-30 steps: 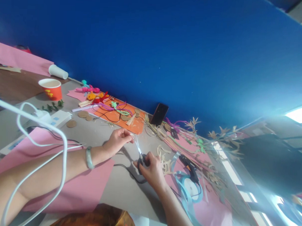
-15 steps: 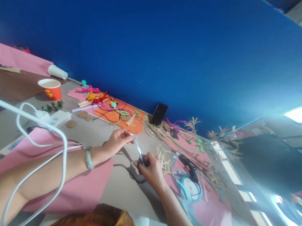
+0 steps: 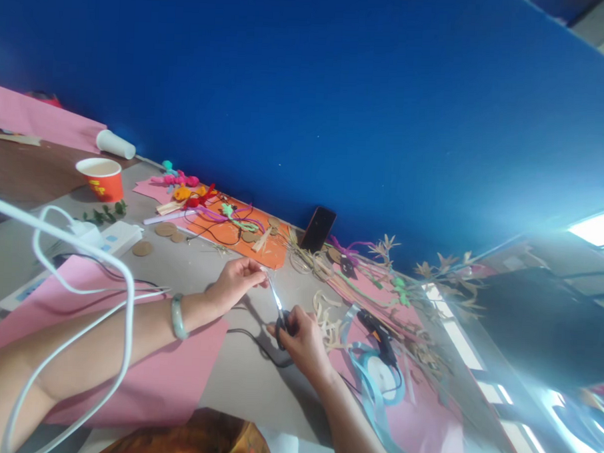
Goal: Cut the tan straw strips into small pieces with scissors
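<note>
Scissors (image 3: 275, 296) are closing: against the frame of one second ago, we are seeing the blades lying nearer together, while both forearms are holding almost the same positions. We are reading this narrowing as a snip in progress, probably at or near its finish.

Our right hand (image 3: 303, 335) is gripping the dark handles, with fingers clamped around the loops. Our left hand (image 3: 237, 282) is pinching thumb against forefinger, apparently on a pale sliver (image 3: 265, 272), which is showing too small and blurred for us to be naming it. The blade tips are reaching just beside that pinch, above the grey tabletop (image 3: 245, 377); the two hands are working near each other but not touching.

Around them, we are finding an orange sheet (image 3: 279, 255) lying beyond the left hand, a phone (image 3: 318, 229) leaning toward the blue wall (image 3: 307, 106), and curled pale strips (image 3: 330, 324) resting just beside the right hand. Farther right, a glue gun (image 3: 380, 335) is lying near a blue ribbon spool (image 3: 379, 375); these surroundings are showing no clear change.
</note>
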`<state>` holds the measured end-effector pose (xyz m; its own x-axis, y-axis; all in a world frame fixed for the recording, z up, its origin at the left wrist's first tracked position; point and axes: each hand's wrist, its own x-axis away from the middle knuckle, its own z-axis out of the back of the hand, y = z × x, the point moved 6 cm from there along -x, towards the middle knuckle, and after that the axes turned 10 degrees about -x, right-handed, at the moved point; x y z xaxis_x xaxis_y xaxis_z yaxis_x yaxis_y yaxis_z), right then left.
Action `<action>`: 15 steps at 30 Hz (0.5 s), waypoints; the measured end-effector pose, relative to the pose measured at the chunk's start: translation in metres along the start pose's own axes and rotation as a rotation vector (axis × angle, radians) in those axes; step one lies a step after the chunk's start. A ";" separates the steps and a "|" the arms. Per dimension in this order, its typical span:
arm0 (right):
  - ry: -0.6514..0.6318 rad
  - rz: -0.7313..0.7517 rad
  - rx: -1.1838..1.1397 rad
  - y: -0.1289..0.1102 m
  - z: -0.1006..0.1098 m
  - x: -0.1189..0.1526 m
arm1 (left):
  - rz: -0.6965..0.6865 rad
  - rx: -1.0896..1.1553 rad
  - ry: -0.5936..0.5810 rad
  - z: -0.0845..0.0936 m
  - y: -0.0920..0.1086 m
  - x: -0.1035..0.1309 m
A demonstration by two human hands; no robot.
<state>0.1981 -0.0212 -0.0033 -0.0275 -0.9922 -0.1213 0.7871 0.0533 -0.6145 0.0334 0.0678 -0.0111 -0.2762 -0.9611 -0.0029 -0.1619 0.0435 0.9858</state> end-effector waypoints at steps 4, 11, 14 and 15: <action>-0.027 -0.012 -0.046 0.005 -0.003 -0.001 | -0.011 0.003 -0.015 -0.001 0.002 0.000; -0.021 -0.025 -0.170 0.006 -0.001 -0.004 | -0.013 -0.004 -0.037 -0.002 0.007 0.001; -0.016 -0.024 -0.179 -0.001 0.004 -0.004 | 0.001 -0.024 -0.069 -0.004 0.007 0.002; -0.031 -0.018 -0.182 -0.003 0.006 -0.004 | 0.005 -0.031 -0.085 -0.005 0.006 0.002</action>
<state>0.1996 -0.0180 0.0032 -0.0197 -0.9961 -0.0865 0.6623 0.0518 -0.7474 0.0366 0.0649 -0.0043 -0.3565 -0.9342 -0.0105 -0.1313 0.0389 0.9906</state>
